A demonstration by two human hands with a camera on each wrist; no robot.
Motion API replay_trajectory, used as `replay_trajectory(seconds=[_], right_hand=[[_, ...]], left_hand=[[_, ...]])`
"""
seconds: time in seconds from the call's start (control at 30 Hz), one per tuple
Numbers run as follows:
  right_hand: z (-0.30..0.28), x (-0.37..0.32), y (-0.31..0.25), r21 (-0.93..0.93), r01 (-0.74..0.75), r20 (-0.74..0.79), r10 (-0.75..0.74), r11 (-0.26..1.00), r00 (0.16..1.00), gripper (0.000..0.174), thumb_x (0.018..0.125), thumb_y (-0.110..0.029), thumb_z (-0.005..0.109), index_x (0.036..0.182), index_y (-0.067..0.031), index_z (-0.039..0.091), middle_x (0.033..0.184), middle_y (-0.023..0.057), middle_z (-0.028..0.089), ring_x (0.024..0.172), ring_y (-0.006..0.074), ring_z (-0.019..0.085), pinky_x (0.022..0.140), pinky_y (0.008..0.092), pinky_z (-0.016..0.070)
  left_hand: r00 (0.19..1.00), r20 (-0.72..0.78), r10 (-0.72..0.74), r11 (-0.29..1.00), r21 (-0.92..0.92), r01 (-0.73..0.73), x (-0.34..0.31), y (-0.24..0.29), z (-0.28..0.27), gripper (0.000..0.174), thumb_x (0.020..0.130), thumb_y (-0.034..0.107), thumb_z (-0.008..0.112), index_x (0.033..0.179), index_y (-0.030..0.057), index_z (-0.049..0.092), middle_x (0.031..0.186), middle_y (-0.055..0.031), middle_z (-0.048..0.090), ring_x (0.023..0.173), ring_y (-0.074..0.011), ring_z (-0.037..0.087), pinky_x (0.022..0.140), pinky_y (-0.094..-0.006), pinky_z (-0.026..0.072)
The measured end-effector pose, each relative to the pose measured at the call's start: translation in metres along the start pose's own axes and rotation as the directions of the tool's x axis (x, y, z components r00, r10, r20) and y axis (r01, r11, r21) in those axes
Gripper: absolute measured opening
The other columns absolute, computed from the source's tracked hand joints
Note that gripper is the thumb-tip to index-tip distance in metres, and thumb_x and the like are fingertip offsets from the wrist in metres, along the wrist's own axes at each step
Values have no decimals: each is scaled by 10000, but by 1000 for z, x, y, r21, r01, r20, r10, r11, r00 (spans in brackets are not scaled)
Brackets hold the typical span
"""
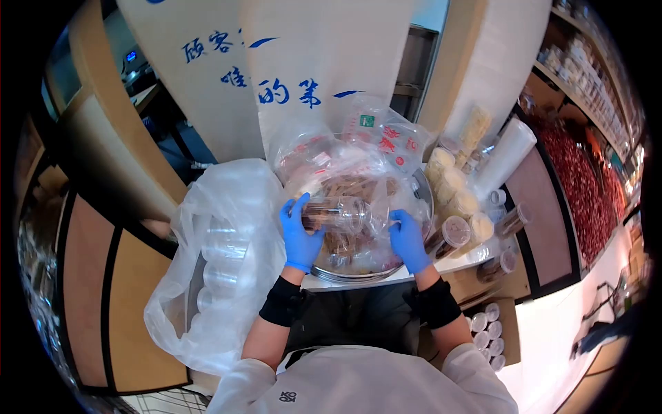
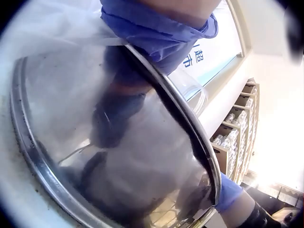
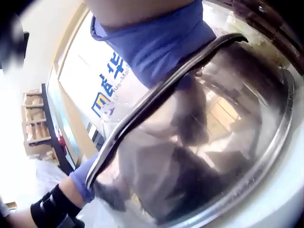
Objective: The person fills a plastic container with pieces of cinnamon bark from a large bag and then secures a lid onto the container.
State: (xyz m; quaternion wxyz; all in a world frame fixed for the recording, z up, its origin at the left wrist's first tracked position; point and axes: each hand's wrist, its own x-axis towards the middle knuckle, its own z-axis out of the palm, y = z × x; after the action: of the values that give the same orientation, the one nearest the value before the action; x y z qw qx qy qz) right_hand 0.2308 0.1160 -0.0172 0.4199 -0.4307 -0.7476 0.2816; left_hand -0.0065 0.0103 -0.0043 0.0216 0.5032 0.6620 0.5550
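Over round shiny metal basin (image 1: 358, 277), blue-gloved L hand (image 1: 301, 233) grips clear cyl. plastic jar (image 1: 339, 213); blue-gloved R hand (image 1: 409, 241) nearby, can't tell if fingers hold anything.

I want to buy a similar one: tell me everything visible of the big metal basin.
The basin looks like shiny, silvery metal: wide and round, with a lipped rim and a smooth wall that mirrors its surroundings. It stands upright on a pale surface before the person. Brown pieces and clear plastic lie in it, and a bag with red print covers part of its far side. Whether the left hand or right hand touches its rim is unclear.
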Motion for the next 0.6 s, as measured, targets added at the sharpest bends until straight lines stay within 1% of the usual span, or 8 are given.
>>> replay_trajectory(seconds=[0.07,0.13,0.27,0.37,0.43,0.47,0.53,0.6], right_hand=[[6,12,21,-62,-37,33,40,997,999,140,861,-118,558,934,-45,653,792,167,663,754,374,641,709,440,507],[12,20,31,-431,19,322,133,902,937,171,858,-104,550,985,-29,636,881,205,663,838,412,633,755,476,510],[21,30,20,-364,-38,141,95,931,985,203,849,-113,570,1027,-33,628,980,236,642,894,415,628,791,482,514],[24,28,23,-512,20,116,46,859,992,226,838,-146,605,1035,-37,631,1036,246,616,921,415,623,824,476,513],[31,30,30,-537,-31,246,192,843,950,332,832,-231,639,1113,-55,627,1050,226,625,952,398,632,859,469,510],[33,30,33,-534,-40,237,195,844,952,332,832,-231,639,1113,-55,627,1050,226,625,952,398,632,859,469,510],[24,23,10,-608,62,247,115,791,962,426,819,-357,651,1104,-40,650,1064,224,649,966,387,644,870,455,513],[13,27,-18,-572,15,303,195,820,933,452,819,-407,636,1078,-37,666,1048,225,661,958,381,651,859,453,516]], left_hand=[[999,-27,22,1000,23,-21,1,3,-1,827,622,-48,776,1358,180,476,1240,-113,397,1004,-242,534,852,-340,517],[1000,3,7,1000,-2,-7,1,2,-1,826,627,-32,782,1364,181,474,1265,-138,392,1033,-270,527,887,-358,501],[998,38,-47,996,-76,50,2,8,-5,827,628,-17,789,1367,180,474,1267,-145,393,1012,-281,517,921,-368,480],[999,14,33,999,-33,-33,2,-2,0,826,625,-65,752,1361,176,466,1206,-95,404,975,-218,527,854,-330,507],[999,38,28,999,-22,-27,2,-1,0,819,631,-63,750,1362,173,465,1210,-96,402,982,-218,525,854,-330,505],[999,46,16,1000,-12,-15,3,0,0,811,638,-60,747,1363,170,465,1214,-96,401,989,-219,523,854,-330,503],[999,38,20,1000,-4,-20,5,4,0,802,644,-55,747,1362,163,466,1209,-94,405,996,-220,520,854,-333,501],[999,47,15,1000,-3,-15,1,3,1,793,649,-50,747,1362,155,467,1205,-92,408,1002,-221,516,854,-336,499]])
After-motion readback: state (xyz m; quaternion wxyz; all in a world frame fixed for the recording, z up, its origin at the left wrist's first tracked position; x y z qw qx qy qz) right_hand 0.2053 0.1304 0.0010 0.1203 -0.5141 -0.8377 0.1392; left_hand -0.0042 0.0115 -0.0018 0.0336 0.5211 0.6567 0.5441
